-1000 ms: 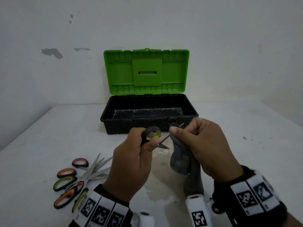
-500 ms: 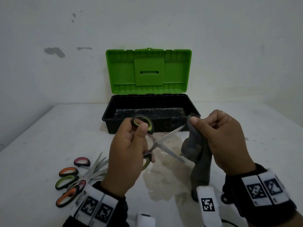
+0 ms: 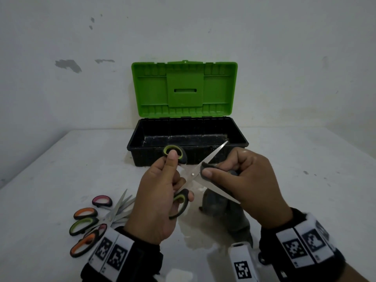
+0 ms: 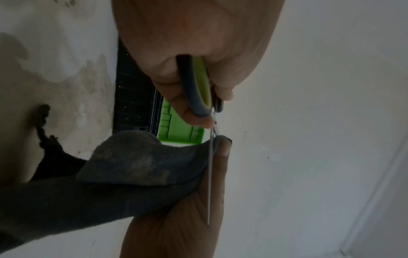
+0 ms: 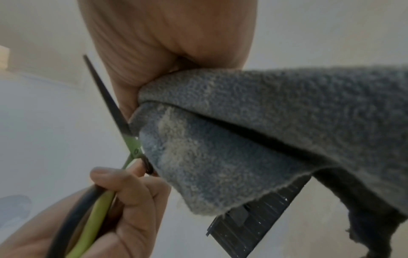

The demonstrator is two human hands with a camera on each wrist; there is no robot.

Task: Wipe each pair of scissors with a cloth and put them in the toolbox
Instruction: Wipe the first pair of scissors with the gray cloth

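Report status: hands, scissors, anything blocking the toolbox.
Left hand grips green-handled scissors, blades open. Right hand pinches cloth on one blade. Toolbox open, unobstructed.

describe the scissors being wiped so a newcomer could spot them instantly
In front of the open toolbox with the green lid, two hands meet above the table. The left hand holds green-and-black scissors with blades spread; the right hand pinches a grey cloth on one blade. The other scissors lie piled at left.

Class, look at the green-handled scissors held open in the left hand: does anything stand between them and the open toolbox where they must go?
Nothing visible blocks the way. The toolbox stands open just behind the scissors, lid up. Only the cloth, pinched on one blade by the right hand, must come off first. The left hand grips the handles.
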